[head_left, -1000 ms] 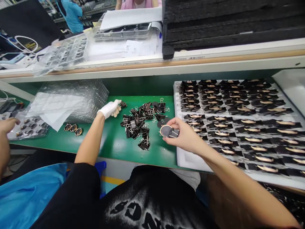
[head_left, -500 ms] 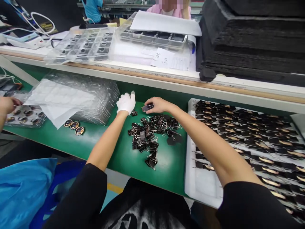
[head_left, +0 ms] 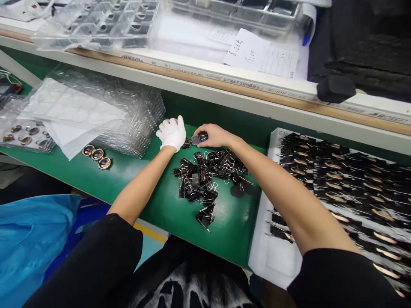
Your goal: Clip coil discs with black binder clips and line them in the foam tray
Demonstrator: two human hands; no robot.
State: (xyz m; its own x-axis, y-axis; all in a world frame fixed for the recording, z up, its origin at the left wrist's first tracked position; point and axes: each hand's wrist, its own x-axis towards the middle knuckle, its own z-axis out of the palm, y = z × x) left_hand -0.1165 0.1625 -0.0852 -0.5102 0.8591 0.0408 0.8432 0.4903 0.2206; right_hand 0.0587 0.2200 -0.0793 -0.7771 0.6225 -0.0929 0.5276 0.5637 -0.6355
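Note:
My left hand (head_left: pixel 171 133), in a white glove, rests at the back of the green bench with its fingers spread. A black binder clip (head_left: pixel 186 143) shows right beside it. My right hand (head_left: pixel 213 135), bare, pinches a round dark disc with a gold-coloured rim and a binder clip (head_left: pixel 197 139) on it. Between my forearms lies a loose heap of black binder clips (head_left: pixel 202 175) with silver wire handles. A few flat dark discs (head_left: pixel 239 189) are at its right side.
On the right, a white tray (head_left: pixel 272 252) carries rows of clipped pieces. To the left stand stacked clear plastic trays (head_left: pixel 135 115) and three gold-rimmed round pieces (head_left: pixel 97 156). Overhead, a shelf edge (head_left: pixel 192 70) crosses the bench. Blue cloth (head_left: pixel 35 239) appears at the lower left.
The view has tipped down and closer. My right hand, with the clipped disc, has come nearer to my left hand, whose fingers have spread. Another person's hand at the left has left the view.

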